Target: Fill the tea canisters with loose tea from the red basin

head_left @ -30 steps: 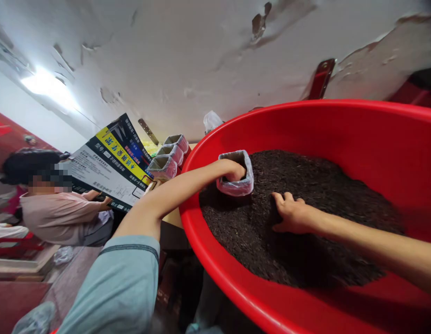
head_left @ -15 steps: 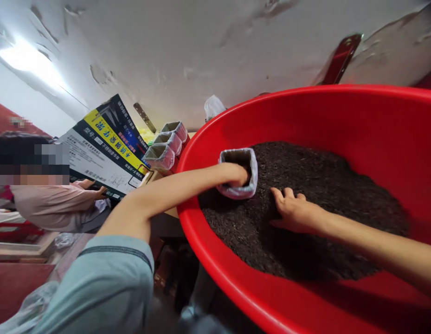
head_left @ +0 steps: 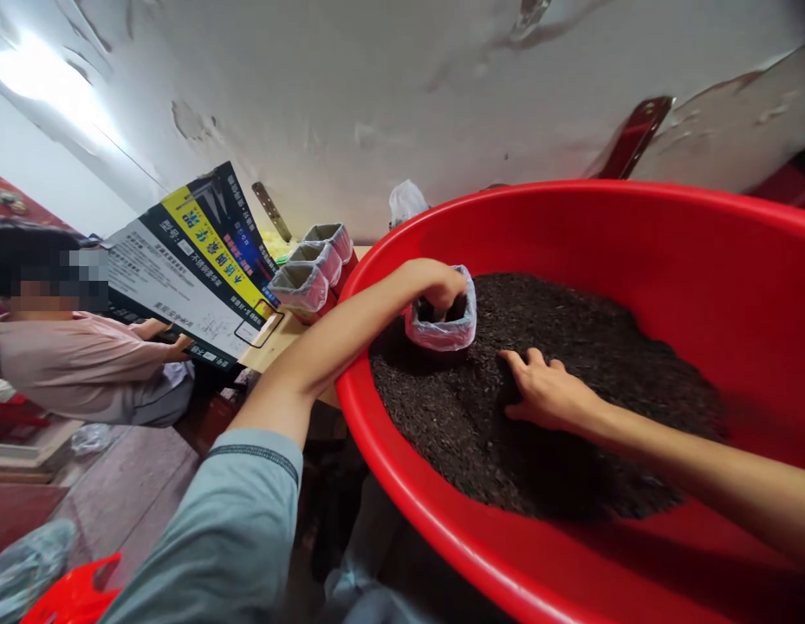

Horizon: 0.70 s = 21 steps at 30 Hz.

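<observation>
Plastic-lined container [head_left: 452, 336]: stands on the dark, loose soil [head_left: 434, 433], toward the left side of the red tub [head_left: 701, 260], mouth up. Mouth roughly square; no clear long axis to record.

Your left hand [head_left: 444, 286] is the nearer of the two: arm across the tub's left rim, wrist bent over the container's mouth, fingers down inside. Fingertips hidden; cannot tell whether they grasp anything. Your right hand [head_left: 548, 394] is just beside the container, apart from it, low over the soil; fingers loosely spread, gripping nothing visible. Contact with the soil: cannot tell. From this hand, the container lies to your left and slightly farther out.

Beyond the left rim: three lined pots [head_left: 301, 286] in a row on a pale wooden bench [head_left: 278, 342], and near them a large printed board [head_left: 194, 260]. Another person [head_left: 57, 364] is beside the board, hands at its lower edge. A whitish plastic bag [head_left: 406, 201] shows just past the tub's far rim. Behind: a wall [head_left: 402, 104] with peeling patches.
</observation>
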Tool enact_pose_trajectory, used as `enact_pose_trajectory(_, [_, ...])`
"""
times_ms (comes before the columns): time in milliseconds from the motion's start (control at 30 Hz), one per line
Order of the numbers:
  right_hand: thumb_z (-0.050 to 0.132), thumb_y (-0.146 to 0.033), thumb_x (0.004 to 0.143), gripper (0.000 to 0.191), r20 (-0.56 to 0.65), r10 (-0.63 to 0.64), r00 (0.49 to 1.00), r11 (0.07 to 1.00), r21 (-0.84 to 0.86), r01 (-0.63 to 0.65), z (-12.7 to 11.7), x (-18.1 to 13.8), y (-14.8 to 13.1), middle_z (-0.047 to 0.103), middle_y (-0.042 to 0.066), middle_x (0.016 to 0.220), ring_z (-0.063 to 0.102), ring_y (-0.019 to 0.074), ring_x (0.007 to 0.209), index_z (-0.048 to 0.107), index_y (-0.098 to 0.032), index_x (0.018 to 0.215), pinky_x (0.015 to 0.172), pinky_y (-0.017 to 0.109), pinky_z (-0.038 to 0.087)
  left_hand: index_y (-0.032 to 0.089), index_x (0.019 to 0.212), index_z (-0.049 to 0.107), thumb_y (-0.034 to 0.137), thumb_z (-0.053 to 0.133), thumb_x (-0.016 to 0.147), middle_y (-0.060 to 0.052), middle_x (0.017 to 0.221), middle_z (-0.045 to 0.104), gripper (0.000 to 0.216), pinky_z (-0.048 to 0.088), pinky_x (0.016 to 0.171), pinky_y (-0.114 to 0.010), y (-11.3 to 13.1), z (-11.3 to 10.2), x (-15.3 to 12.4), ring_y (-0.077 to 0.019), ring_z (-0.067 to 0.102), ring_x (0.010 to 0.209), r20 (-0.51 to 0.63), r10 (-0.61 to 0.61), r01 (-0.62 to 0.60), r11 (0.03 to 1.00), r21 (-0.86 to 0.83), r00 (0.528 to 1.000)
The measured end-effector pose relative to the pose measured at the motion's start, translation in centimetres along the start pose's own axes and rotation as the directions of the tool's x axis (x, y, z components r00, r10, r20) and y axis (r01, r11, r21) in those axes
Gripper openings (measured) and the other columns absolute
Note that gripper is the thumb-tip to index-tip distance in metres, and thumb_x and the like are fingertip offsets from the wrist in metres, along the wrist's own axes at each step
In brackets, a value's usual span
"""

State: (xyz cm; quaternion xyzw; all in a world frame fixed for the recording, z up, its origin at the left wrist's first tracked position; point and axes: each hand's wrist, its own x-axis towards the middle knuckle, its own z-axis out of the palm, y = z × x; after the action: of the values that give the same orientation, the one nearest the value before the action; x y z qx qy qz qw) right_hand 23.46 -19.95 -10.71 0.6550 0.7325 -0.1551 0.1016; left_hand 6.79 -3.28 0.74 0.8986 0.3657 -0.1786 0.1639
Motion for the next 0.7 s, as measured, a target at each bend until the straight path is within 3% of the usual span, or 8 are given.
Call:
enact_pose_trajectory(133, [0.072,-0.031,0.080,0.073,-0.027,-0.042,0.999,0.996,-0.081,0.040,-0.7,-0.2,0.0,0.055,0.020,0.131,0.065,0.0404,0.113,0.046,-0.019,0.147,0.085,0.043,0.052,0.026,0.108,0.082,0.008,0.075,0.071,-0.002,0.102,0.081,0.041,0.054,0.088,-0.030,-0.2,-2.0,-1.8,-0.0209,0.073,0.093,-0.032,0.056,-0.055,0.998,0.038,0.998])
enact_pose_trajectory(267, [0.067,-0.022,0.080,0.061,-0.026,-0.106,0.994,0.993,-0.064,0.104,-1.1,0.4,0.4,0.060,0.015,0.128,0.071,0.0331,0.102,0.055,-0.021,0.140,0.084,0.038,0.053,0.016,0.106,0.082,0.003,0.066,0.078,-0.007,0.099,0.080,0.035,0.055,0.087,-0.028,-1.4,-1.4,-2.9,-0.0184,0.073,0.091,-0.208,0.103,-0.133,0.981,-0.138,0.973])
enact_pose_trajectory(333, [0.066,-0.020,0.078,0.056,-0.046,-0.101,0.994,0.995,0.004,0.102,-1.3,0.8,0.7,0.062,0.013,0.127,0.072,0.0307,0.100,0.060,-0.022,0.134,0.084,0.037,0.053,0.014,0.110,0.080,0.002,0.061,0.081,-0.008,0.099,0.079,0.036,0.056,0.086,-0.028,-2.4,-1.1,-3.2,-0.0156,0.074,0.086,-0.352,0.077,-0.171,0.955,-0.244,0.933])
enact_pose_trajectory(433, [0.069,-0.022,0.075,0.047,-0.124,-0.071,0.990,0.989,0.119,0.086,-2.4,1.5,1.6,0.066,0.009,0.121,0.071,0.0292,0.103,0.065,-0.025,0.121,0.088,0.037,0.054,0.014,0.117,0.076,0.003,0.053,0.088,-0.008,0.103,0.077,0.038,0.056,0.087,-0.029,-4.0,-0.9,-2.8,-0.0123,0.073,0.082,-0.551,-0.006,-0.212,0.919,-0.332,0.835])
enact_pose_trajectory(533, [0.071,-0.030,0.072,0.041,-0.265,-0.017,0.964,0.954,0.283,0.095,-5.1,1.6,2.6,0.069,0.005,0.112,0.069,0.0303,0.101,0.065,-0.028,0.113,0.091,0.044,0.056,0.015,0.117,0.074,0.006,0.052,0.092,-0.007,0.107,0.076,0.035,0.055,0.091,-0.030,-5.7,-0.9,-1.7,-0.0128,0.074,0.085,-0.615,-0.066,-0.221,0.899,-0.379,0.786])
enact_pose_trajectory(700, [0.078,-0.038,0.068,0.037,-0.496,0.117,0.860,0.865,0.476,0.157,-12.4,0.9,0.8,0.071,0.004,0.100,0.067,0.0330,0.093,0.065,-0.031,0.103,0.087,0.052,0.056,0.016,0.113,0.075,0.009,0.055,0.091,-0.004,0.102,0.076,0.030,0.053,0.097,-0.030,-7.8,-0.5,0.1,-0.0150,0.074,0.091,-0.585,-0.127,-0.173,0.886,-0.430,0.801])
